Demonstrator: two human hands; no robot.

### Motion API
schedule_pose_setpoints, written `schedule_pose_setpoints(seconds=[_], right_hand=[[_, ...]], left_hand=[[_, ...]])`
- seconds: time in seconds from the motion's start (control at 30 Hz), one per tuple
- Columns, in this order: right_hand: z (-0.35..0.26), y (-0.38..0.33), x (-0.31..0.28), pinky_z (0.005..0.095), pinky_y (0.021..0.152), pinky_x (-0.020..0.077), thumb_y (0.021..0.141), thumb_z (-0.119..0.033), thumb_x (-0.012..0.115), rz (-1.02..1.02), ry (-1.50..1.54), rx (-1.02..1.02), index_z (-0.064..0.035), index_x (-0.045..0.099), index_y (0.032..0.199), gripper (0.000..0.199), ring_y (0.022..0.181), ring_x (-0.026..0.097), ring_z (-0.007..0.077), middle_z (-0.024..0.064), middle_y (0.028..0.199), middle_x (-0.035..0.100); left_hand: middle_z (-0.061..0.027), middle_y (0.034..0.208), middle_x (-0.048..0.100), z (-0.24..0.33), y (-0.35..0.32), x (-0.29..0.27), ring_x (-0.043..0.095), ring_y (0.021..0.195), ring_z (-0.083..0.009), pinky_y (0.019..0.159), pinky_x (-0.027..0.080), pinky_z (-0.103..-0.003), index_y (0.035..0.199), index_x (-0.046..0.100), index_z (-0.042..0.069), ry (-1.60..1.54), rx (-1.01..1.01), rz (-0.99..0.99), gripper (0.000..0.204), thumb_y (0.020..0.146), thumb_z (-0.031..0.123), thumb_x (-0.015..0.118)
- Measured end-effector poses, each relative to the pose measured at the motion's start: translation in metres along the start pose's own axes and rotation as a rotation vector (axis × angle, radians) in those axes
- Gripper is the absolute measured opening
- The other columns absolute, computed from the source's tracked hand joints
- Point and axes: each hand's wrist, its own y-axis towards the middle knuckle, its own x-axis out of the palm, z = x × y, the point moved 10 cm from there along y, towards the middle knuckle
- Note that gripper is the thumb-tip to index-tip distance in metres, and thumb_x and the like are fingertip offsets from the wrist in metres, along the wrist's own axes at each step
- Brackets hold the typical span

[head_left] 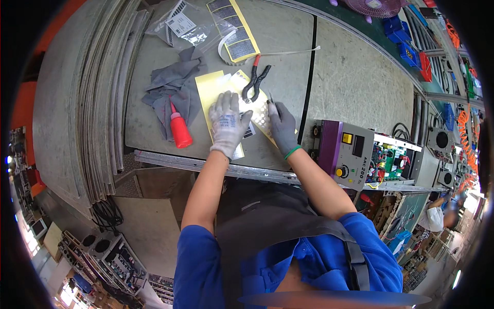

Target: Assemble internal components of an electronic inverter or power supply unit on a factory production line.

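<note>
My left hand [228, 122], in a white knit glove, lies flat with fingers spread on a yellow sticker backing sheet [210, 90] on the grey bench. My right hand [282, 126], in a grey glove, pinches a thin pair of tweezers [271, 100] whose tip points at the sheet's perforated part [261, 119]. Black-handled pliers with a red grip [254, 80] lie just beyond both hands. A small dark label shows beside my left wrist.
A red squeeze bottle [179, 129] stands on a grey rag [172, 87] to the left. A strip of dark labels on yellow backing [237, 36] and plastic bags [181, 24] lie farther back. A purple-and-grey welding machine [346, 152] sits to the right. Curved metal sheets [98, 98] stack on the left.
</note>
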Motion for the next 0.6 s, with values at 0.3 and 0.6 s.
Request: schedule_pose_setpoints(seconds=[0.3,0.6], right_hand=[[-0.088,0.048,0.087,0.0448,0.081,0.0566,0.095,-0.03,0.063,-0.392,-0.999,-0.278,-0.0074,0.07,0.106,0.026,0.097,0.073,0.0328,0.0161,0.107,0.074],[-0.099,0.051,0.096,0.046,0.081,0.0564,0.094,-0.022,0.061,-0.547,-1.225,-0.244,-0.0081,0.071,0.107,0.022,0.096,0.074,0.0324,0.0147,0.101,0.075]], left_hand=[[-0.0153,0.158,0.044,-0.019,-0.009,0.019,0.039,0.147,-0.0341,0.121,0.02,-0.053,0.147,0.054,0.014,0.036,0.111,-0.078,0.066,0.092,0.048,0.065],[-0.0109,0.154,0.046,-0.018,-0.007,0.014,0.038,0.146,-0.0293,0.12,0.021,-0.052,0.144,0.057,0.014,0.046,0.094,-0.081,0.063,0.091,0.047,0.065]])
